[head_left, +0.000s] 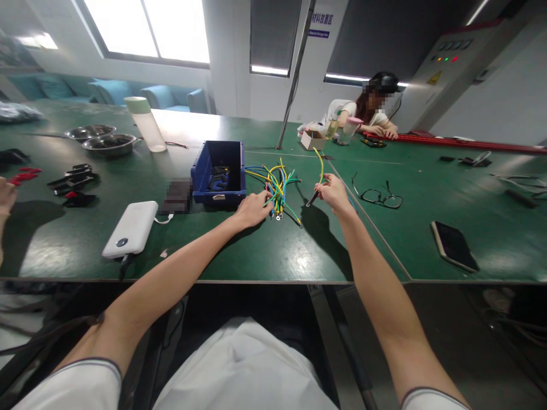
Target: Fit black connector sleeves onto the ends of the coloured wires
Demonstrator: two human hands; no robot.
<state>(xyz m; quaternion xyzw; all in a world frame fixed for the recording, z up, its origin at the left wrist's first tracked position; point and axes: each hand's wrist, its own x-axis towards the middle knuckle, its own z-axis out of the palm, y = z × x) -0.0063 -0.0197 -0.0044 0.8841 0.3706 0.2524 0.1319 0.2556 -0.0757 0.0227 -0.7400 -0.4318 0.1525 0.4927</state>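
A loose bundle of yellow, green and blue wires [280, 191] with ring-shaped metal ends lies on the green table. My left hand [254, 209] rests at the bundle's left side, fingers curled in on the wires there. To the right, my right hand [335, 192] pinches a yellow wire [320, 162] just above the table. The wire's lower end carries a dark sleeve [313, 197] and a metal ring tip. Behind my left hand stands a blue plastic bin [219, 196] with small black pieces [220, 177] inside.
A white power bank [131, 229] lies left, near metal bowls [110, 144] and a bottle [147, 125]. Eyeglasses [380, 197] and a phone [453, 246] lie right. A metal pole [294, 74] rises behind the bundle. Another person [363, 111] leans on the far side; someone's hand [5, 196] shows at left.
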